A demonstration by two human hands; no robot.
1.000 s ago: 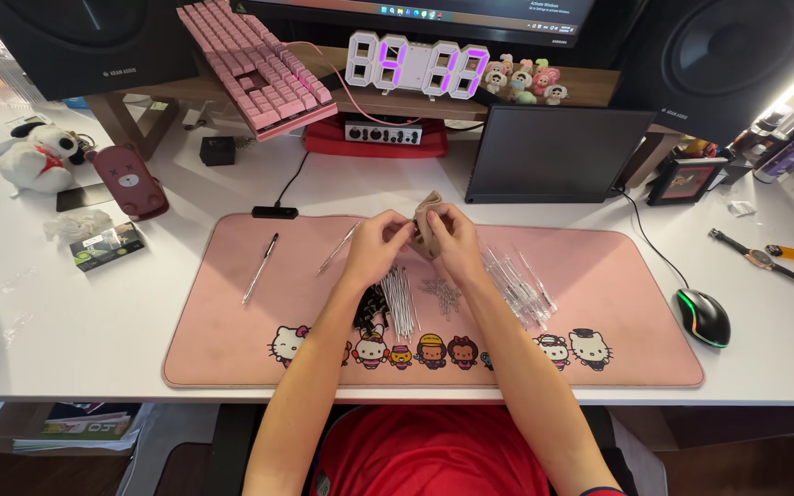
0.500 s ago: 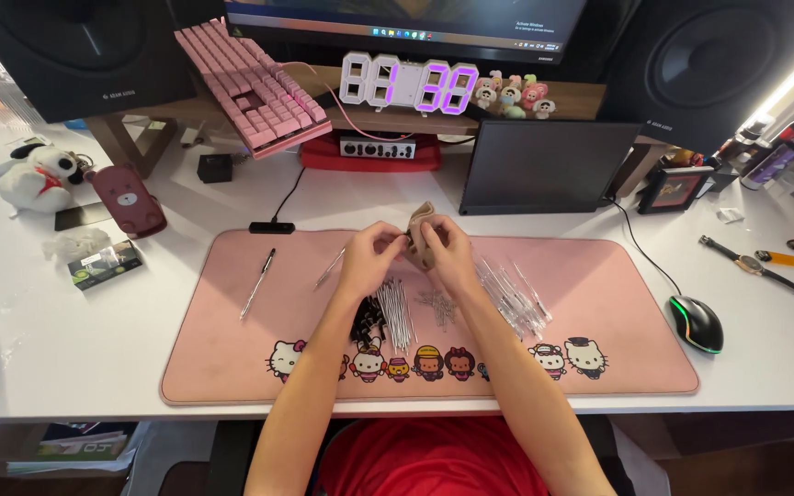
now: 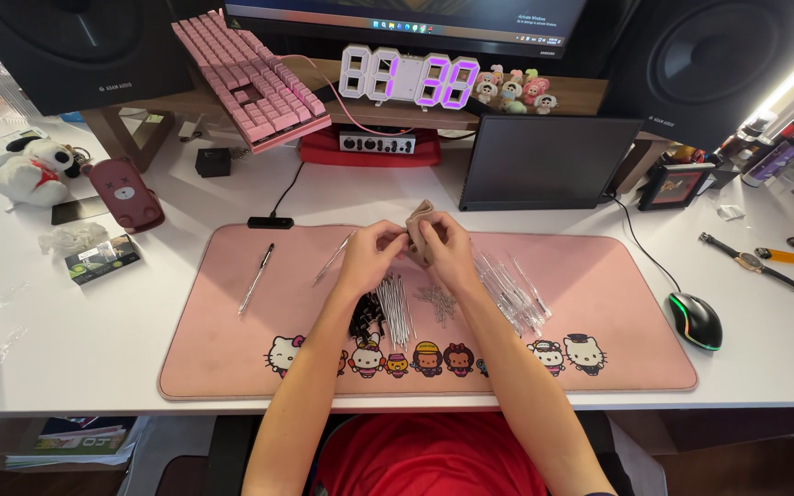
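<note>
Beige cloth between both hands, clear pen barrels just beside

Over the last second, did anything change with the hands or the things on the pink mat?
Hardly anything. The left hand and right hand stay together above the pink mat, holding the small beige cloth as before. The pen, the clear tubes and the mouse lie where they were.

Two hands, left and right, meet at mid-frame. Two speakers stand at upper left and upper right. One keyboard, one clock, one mouse, one wristwatch, one assembled pen.
</note>
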